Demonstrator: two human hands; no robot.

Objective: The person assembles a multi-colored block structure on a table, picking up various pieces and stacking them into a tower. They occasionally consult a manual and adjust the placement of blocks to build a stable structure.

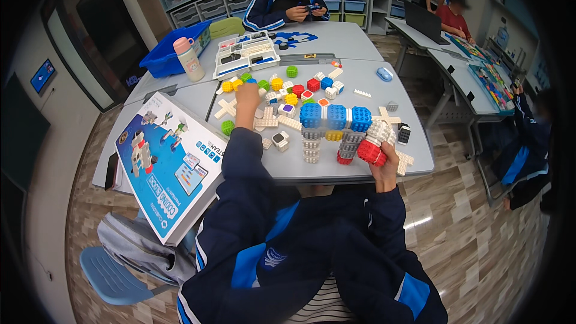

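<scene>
My right hand [387,168] is wrapped round a red-and-white section of knobbly building blocks [373,147] near the table's front edge. Right beside it stands a built block model [336,117] with a blue top row on grey legs; I cannot tell whether the held section is joined to it. My left hand [247,101] reaches into the loose pile at the middle left, next to yellow blocks [228,86] and a green block [263,84]. Its fingertips are hidden behind the hand. A white cube with a dark face [280,140] lies between my hands.
White plates [267,121] and several coloured cubes lie about. A sorting tray [246,57], a bottle [189,60] and a blue bin [171,54] stand farther back. A large printed box [171,162] overhangs the left edge. A person across the table handles small dark parts.
</scene>
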